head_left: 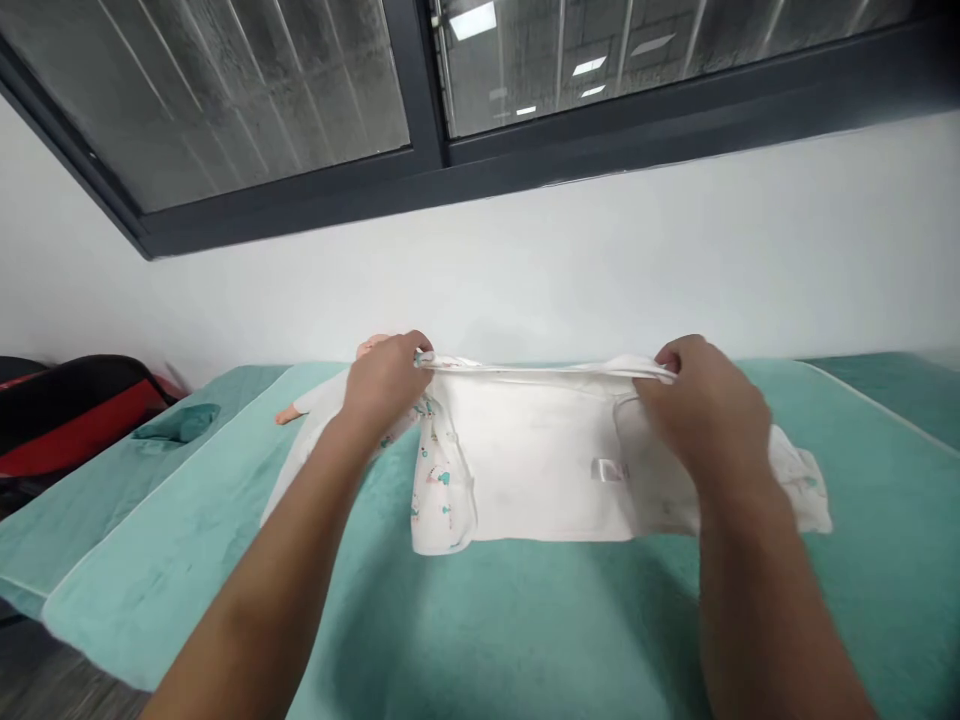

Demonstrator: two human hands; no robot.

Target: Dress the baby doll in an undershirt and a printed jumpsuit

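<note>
A white baby garment (544,450) with small coloured prints on its side panel hangs stretched between my two hands, its lower edge over the bed. My left hand (386,375) pinches the top left corner of the cloth. At the top right, my right hand (705,405) has its fingers closed on the same bunched edge. A small pale label shows on the inner face, near the right panel. Behind my left hand lies a doll in white clothing (324,396), mostly covered by my hand and forearm; one small arm sticks out leftward.
Teal plush fabric (480,630) covers the bed surface. A white wall (525,270) rises behind it, below a dark-framed window (427,90). Off the left edge stands a black and red padded object (82,420). A folded teal scrap (176,423) lies near it.
</note>
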